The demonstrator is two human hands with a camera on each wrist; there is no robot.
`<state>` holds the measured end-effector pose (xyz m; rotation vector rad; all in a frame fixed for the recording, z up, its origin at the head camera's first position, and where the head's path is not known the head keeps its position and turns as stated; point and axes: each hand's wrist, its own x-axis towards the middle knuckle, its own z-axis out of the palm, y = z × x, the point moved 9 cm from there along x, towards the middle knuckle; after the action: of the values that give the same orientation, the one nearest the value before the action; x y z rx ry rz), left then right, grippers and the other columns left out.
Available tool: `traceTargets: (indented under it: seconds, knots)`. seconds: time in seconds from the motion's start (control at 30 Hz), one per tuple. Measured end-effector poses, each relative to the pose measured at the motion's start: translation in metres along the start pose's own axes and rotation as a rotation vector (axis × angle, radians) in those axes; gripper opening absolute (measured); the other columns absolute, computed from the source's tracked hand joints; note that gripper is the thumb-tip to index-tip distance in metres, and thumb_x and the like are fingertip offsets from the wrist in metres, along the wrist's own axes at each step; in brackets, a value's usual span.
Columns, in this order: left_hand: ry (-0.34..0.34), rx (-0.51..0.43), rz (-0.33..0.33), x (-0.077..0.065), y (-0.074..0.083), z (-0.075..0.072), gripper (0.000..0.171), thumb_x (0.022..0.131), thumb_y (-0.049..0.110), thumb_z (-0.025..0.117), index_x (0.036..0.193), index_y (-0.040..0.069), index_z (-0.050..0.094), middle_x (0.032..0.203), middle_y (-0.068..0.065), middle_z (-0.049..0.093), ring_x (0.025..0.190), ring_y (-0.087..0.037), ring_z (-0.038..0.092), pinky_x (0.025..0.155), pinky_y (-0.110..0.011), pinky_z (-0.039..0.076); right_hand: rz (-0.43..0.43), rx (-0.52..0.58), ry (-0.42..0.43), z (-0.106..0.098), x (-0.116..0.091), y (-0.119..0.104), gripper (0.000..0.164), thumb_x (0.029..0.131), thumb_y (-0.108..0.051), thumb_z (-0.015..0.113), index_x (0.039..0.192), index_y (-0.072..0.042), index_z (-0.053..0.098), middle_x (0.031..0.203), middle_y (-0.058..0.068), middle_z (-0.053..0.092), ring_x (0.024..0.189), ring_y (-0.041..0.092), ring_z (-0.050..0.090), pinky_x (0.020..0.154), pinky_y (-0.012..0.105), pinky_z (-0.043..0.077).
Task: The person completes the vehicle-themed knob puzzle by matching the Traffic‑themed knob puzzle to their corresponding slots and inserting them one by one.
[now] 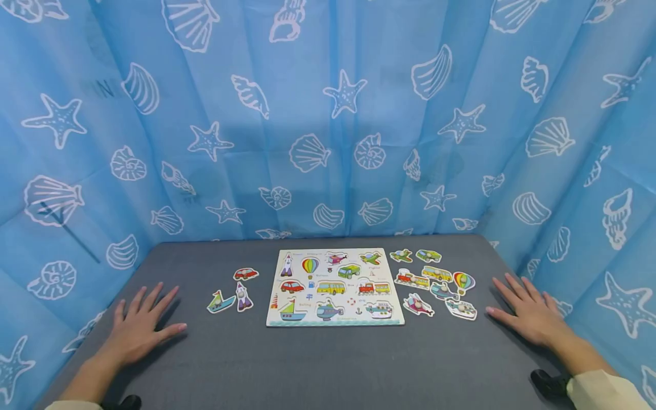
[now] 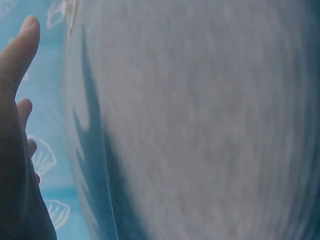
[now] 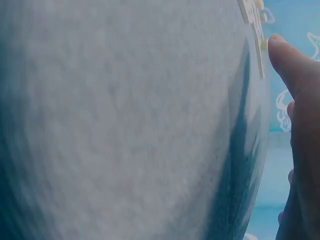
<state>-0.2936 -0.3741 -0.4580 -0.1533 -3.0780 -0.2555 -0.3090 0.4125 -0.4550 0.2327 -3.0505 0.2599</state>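
Note:
My left hand (image 1: 139, 326), fingers spread and holding nothing, is over the left side of the grey table. Nearest to it lie a sailboat piece (image 1: 221, 302), a rocket piece (image 1: 244, 296) and a red car piece (image 1: 246, 274). On the right, my right hand (image 1: 530, 310) is likewise spread and holds nothing, close to a ship piece (image 1: 460, 309) and a hot-air balloon piece (image 1: 463, 281). Between the hands lies a wooden vehicle puzzle board (image 1: 335, 327) with printed pictures. In both wrist views the hands cast shadows on the cloth.
Right of the board lie a helicopter piece (image 1: 418, 304), a train piece (image 1: 411, 279), a bus piece (image 1: 437, 274), a submarine piece (image 1: 443, 291), a plane piece (image 1: 401, 255) and a green truck piece (image 1: 428, 255). A blue shell-patterned curtain (image 1: 318, 193) encloses the grey table (image 1: 328, 370).

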Motion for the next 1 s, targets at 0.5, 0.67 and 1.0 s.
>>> traceTargets:
  seconds: [0.5, 0.67, 1.0]
  knots:
    - [0.027, -0.396, 0.070, 0.004, 0.050, -0.010, 0.078, 0.094, 0.043, 0.061, 0.154, 0.008, 0.025, 0.152, -0.033, 0.020, 0.133, -0.059, 0.017, 0.093, -0.077, 0.016, -0.040, 0.244, 0.077, -0.015, 0.006, -0.050, 0.070, 0.098, -0.036, 0.056, 0.145, 0.008, 0.030, 0.144, 0.043, 0.021, 0.129, 0.062, 0.020, 0.096, 0.075, 0.017]
    - [0.093, -0.493, 0.020, 0.004, 0.064, -0.021, 0.069, 0.099, 0.042, 0.055, 0.149, 0.001, 0.032, 0.148, -0.031, 0.032, 0.133, -0.053, 0.027, 0.099, -0.071, 0.022, -0.039, 0.321, 0.140, -0.020, 0.006, -0.071, 0.069, 0.097, -0.031, 0.060, 0.143, 0.012, 0.031, 0.140, 0.043, 0.028, 0.125, 0.061, 0.026, 0.096, 0.073, 0.021]
    - [0.208, -0.697, 0.022, 0.000, 0.091, -0.036, 0.051, 0.102, 0.030, 0.053, 0.142, 0.000, 0.043, 0.138, -0.025, 0.048, 0.123, -0.042, 0.048, 0.096, -0.052, 0.042, 0.041, 0.386, 0.165, -0.020, 0.004, -0.106, 0.065, 0.097, -0.030, 0.060, 0.144, 0.008, 0.034, 0.138, 0.036, 0.038, 0.123, 0.054, 0.038, 0.094, 0.068, 0.033]
